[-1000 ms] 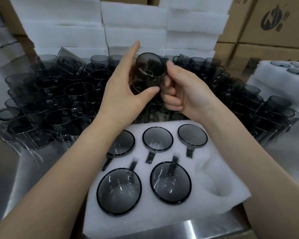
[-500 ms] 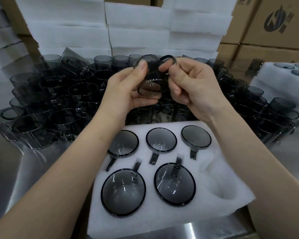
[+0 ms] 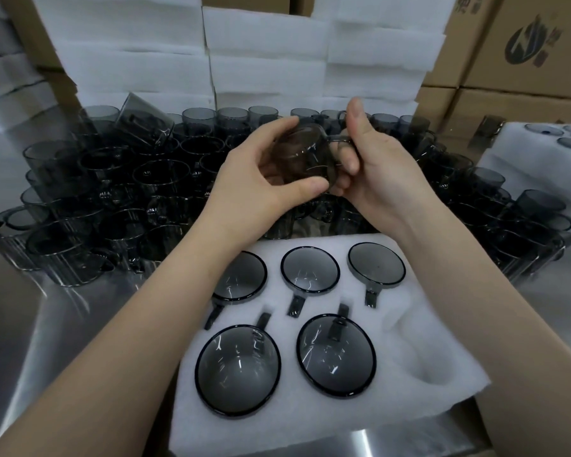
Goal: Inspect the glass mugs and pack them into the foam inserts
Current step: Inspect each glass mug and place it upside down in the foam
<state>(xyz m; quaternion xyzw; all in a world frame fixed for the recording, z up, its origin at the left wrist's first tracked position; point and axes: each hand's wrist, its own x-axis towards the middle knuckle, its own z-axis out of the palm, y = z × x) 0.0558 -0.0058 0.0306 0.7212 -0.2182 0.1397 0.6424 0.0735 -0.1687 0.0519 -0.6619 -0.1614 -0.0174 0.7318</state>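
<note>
One dark glass mug (image 3: 302, 153) is up in the air, over the big bunch of mugs (image 3: 119, 192) behind the foam tray (image 3: 419, 351). The left hand (image 3: 254, 179) curls round its side and the right hand (image 3: 386, 179) pinches its handle (image 3: 337, 139).

One head-worn view (wide-angle) looks forward and down, close over the foam insert (image 3: 310, 420).

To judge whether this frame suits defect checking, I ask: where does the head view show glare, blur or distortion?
Head view: wide-angle bending bows the cardboard boxes and foam insert; white streaks cross the packed mugs and the steel table shows soft glare; the held mug, between left hand and right hand, looks dark and slightly soft.
</note>
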